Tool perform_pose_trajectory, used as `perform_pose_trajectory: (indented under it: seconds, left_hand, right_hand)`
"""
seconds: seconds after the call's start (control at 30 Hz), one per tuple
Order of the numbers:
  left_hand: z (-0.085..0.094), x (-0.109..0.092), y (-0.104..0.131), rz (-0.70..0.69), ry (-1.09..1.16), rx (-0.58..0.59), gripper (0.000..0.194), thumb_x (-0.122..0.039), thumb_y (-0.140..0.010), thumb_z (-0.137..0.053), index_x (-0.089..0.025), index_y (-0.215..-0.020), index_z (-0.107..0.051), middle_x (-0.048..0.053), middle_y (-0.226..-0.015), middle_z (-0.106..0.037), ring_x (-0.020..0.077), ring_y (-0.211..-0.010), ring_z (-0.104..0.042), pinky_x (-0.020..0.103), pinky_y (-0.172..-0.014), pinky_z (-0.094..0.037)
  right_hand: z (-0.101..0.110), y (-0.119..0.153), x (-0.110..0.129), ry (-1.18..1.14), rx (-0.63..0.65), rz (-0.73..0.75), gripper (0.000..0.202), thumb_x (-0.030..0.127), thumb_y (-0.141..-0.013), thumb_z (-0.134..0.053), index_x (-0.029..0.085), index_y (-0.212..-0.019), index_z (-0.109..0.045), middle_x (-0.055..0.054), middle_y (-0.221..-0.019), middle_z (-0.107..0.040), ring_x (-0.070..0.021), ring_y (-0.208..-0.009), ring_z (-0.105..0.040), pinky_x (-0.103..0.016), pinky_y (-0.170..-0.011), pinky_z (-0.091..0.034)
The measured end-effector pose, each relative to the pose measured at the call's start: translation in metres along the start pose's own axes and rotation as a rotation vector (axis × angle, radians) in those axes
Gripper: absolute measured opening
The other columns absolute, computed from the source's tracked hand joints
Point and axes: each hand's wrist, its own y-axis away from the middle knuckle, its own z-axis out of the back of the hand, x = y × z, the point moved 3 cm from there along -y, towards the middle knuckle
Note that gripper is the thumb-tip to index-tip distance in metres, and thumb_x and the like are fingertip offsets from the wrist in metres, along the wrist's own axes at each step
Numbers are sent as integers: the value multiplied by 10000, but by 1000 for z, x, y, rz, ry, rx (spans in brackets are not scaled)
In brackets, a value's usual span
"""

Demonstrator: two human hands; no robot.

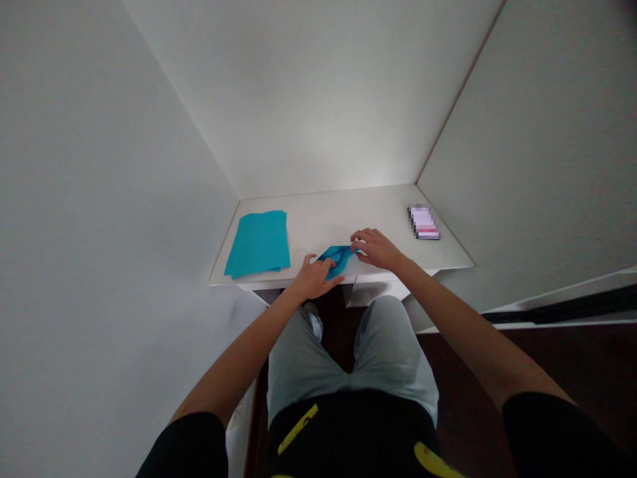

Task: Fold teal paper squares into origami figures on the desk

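A piece of blue paper [341, 255], folded and partly raised, lies at the front of the white desk between my hands. My left hand [314, 277] rests over its left side, fingers spread and the thumb stretched out along the desk's front edge. At the paper's right end my right hand [379, 249] has its fingers bent, with thumb and fingertips closed on the corner. The fingers cover parts of both ends, so the exact folds are hidden.
A stack of flat blue paper sheets [259, 242] lies on the left of the desk [318, 216]. On the right is a phone [424, 222] with a lit, blurred screen. White walls enclose the desk's left, back and right sides. My knees are below its front edge.
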Motion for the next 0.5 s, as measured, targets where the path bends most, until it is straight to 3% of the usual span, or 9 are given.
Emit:
perform_pose_trajectory:
  seconds: [0.13,0.27,0.4,0.5]
  left_hand:
    - [-3,-2,-8,48,-44,7,371,-403,-1153,-389,-282,-1271,-719,61,-1303,-807,262,-1219,-723,572,-1236,-297]
    - [-8,-3,-14,47,-72,-6,338,-320,-1123,-456,-294,-1314,-735,66,-1391,-774,275,-1256,-704,587,-1231,-313]
    - [-19,-2,-17,27,-53,-30,330,-264,-1095,-515,-319,-1322,-748,50,-1473,-731,260,-1333,-672,567,-1234,-331]
    - [-25,-1,-15,40,-34,-71,313,-277,-1104,-515,-333,-1263,-778,38,-1466,-735,248,-1355,-660,571,-1238,-333]
  right_hand:
    - [-5,21,20,51,55,15,141,216,-933,-700,231,-1037,-794,-115,-1338,-728,-317,-1213,-609,-452,-1030,-397]
    - [-23,34,40,81,58,-109,236,357,-1049,-621,206,-1079,-800,-140,-1229,-759,-317,-1151,-638,-468,-1023,-431]
    - [-49,33,63,-12,-13,-160,322,309,-1124,-482,190,-1255,-752,-148,-1312,-751,-299,-1186,-667,-454,-1038,-499]
    - [-65,29,67,-92,-52,-258,351,234,-1124,-431,178,-1338,-704,-163,-1386,-720,-289,-1252,-675,-454,-1100,-531]
